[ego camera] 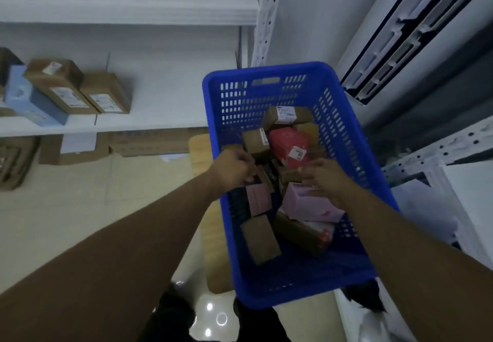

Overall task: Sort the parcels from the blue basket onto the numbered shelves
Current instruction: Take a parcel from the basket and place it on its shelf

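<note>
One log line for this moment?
left hand: curled, among brown parcels | right hand: by pink box | blue basket: holds parcels

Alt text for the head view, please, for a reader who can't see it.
A left hand and right hand reach into a blue basket of brown, red and pink parcels; whether either grips one is unclear. Brown boxes sit on a white shelf to the left.

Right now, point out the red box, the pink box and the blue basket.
red box [285, 141], head view, on its red top face, clear of the white label.
pink box [306, 205], head view, on its broad pale face.
blue basket [266, 71], head view, on its far rim above the handle slot.
</note>
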